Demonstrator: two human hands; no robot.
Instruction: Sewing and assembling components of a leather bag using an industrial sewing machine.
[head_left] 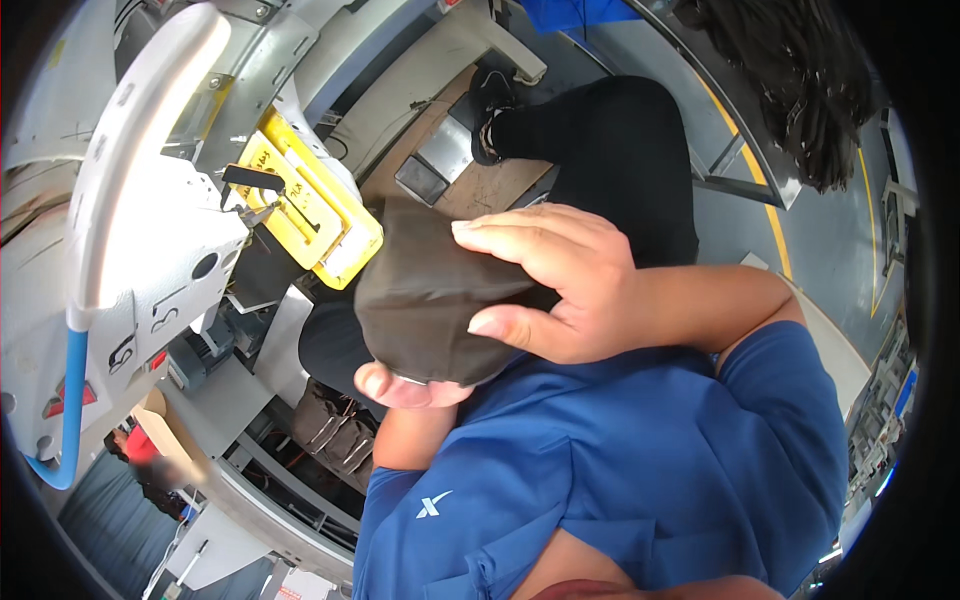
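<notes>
A dark brown, cap-like piece of fabric (pixel 435 285) is held up in front of my chest, its surface smooth with a few creases and a seam-like fold. My left hand (pixel 415 390) grips it from below, fingertips curled round its lower edge and the rest of the hand hidden beneath. Across the piece's right side lies my right hand (pixel 565 280), thumb and fingers stretched out and apart on the fabric. Close to the piece's upper left is a yellow plate (pixel 310 205) with handwriting, fixed beside a white machine (pixel 160 240).
A glowing lamp tube (pixel 150 130) and a blue hose (pixel 75 400) run along the machine at left. A heap of dark pieces (pixel 790 80) hangs at the upper right. My leg (pixel 620 150) extends toward a foot pedal (pixel 422 180). Another person (pixel 145 450) is far off at lower left.
</notes>
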